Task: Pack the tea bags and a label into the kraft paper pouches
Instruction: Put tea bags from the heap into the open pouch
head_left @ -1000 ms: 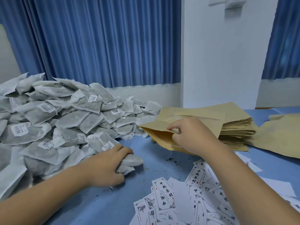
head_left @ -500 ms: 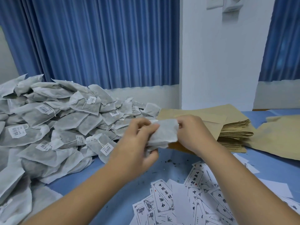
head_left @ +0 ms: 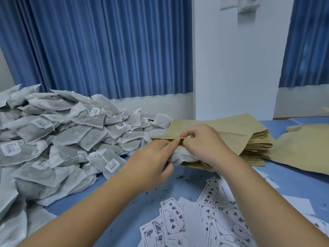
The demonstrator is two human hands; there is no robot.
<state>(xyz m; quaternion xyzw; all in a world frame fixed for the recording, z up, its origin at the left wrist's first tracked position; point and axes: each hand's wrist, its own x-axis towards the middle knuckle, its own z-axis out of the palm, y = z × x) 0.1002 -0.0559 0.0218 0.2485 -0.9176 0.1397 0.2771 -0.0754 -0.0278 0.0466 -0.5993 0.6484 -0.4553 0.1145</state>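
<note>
**Ana:** Two hands work at one opening. The left hand (head_left: 151, 163) grips a white mesh tea bag (head_left: 183, 156). The right hand (head_left: 201, 145) pinches the upper lip of a tan kraft paper pouch (head_left: 231, 138) to hold it open. The bag sits partly inside the mouth.

**Ben:** What could go wrong?

**Ana:** The bag looks bulky for that gap. A hard shove may tear the paper lip or snag the mesh. If the pinch slips, the mouth closes.

**Ben:** And around them?

**Ana:** A blue surface (head_left: 146, 213) flecked with dark crumbs (head_left: 179, 177). A heap of grey-white tea bags (head_left: 62, 139) lies left, a stack of flat kraft pouches (head_left: 256, 145) just behind, and printed white paper labels (head_left: 178, 216) lie near. Blue pleated curtains (head_left: 106, 50) and a white wall column (head_left: 231, 68) stand beyond.
</note>
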